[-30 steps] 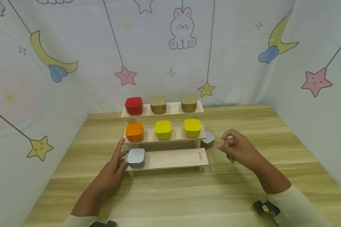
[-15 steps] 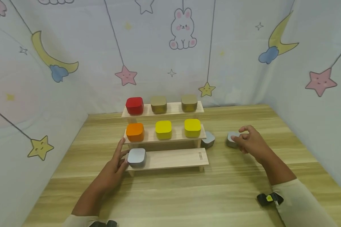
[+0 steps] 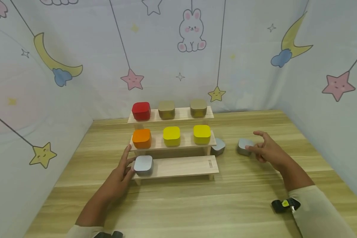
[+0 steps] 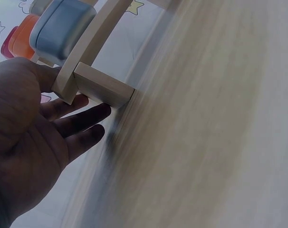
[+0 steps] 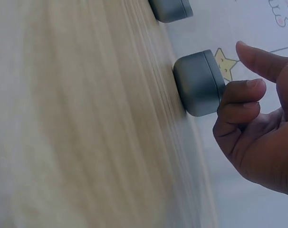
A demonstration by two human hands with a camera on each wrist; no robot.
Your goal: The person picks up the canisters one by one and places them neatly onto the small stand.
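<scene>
My left hand (image 3: 119,175) rests at the left end of a three-tier wooden shelf (image 3: 178,167). In the left wrist view its fingers (image 4: 84,118) reach out beside the lowest tier's wooden leg (image 4: 103,85). A grey rounded box (image 3: 143,165) sits on that tier near the thumb. My right hand (image 3: 270,152) hovers at another grey box (image 3: 244,146) on the table, its thumb overlapping the box's right side. In the right wrist view two fingers are bent close to this box's lid side, with nothing held. A third grey box (image 3: 218,146) stands partly behind the shelf's right end.
The middle tier holds an orange box (image 3: 141,138) and two yellow boxes (image 3: 171,136). On the top tier stand a red box (image 3: 141,111) and two dull gold boxes (image 3: 166,110). A printed cloth (image 3: 250,86) borders the wood-grain table (image 3: 178,211) on three sides.
My right hand has moved right, setting a grey box on the table and then drawing slightly back from it. My left hand stays at the shelf's end.
</scene>
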